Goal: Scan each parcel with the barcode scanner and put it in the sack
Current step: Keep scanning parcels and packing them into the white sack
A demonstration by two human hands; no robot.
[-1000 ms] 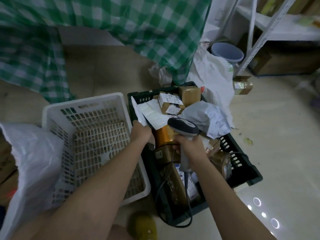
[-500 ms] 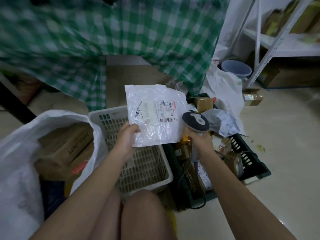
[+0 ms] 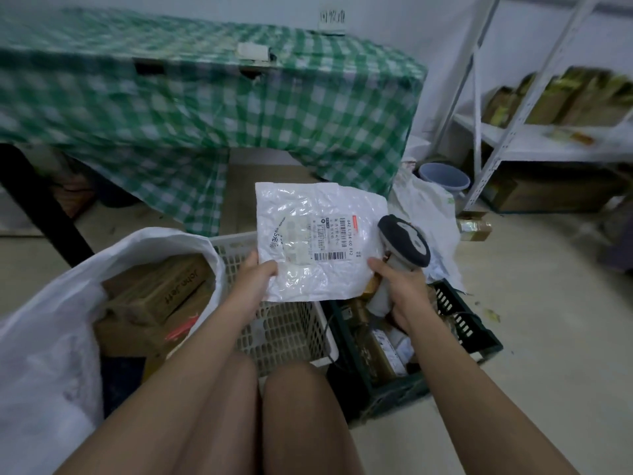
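**Head cam: mailer up for a scan, scanner right next to it**

Left hand point(image 3: 255, 281) pinches the lower left corner of the white poly mailer point(image 3: 317, 240), thumb on the front, holding it upright with the label and barcode facing the camera. Right hand point(image 3: 399, 291) is curled around the grip of the barcode scanner point(image 3: 404, 246), whose head sits just beside the mailer's right edge.

Compared with half a second back, the mailer sits higher and flatter to the camera, and the scanner head has moved in closer. A second ago the parcel was only just being pulled out of the dark green crate point(image 3: 455, 341).

White basket point(image 3: 291, 329) sits below the mailer, and the open white sack point(image 3: 68, 286) with boxes inside is off to the left. Green checked cloth covers the bench point(image 3: 205, 104) behind.
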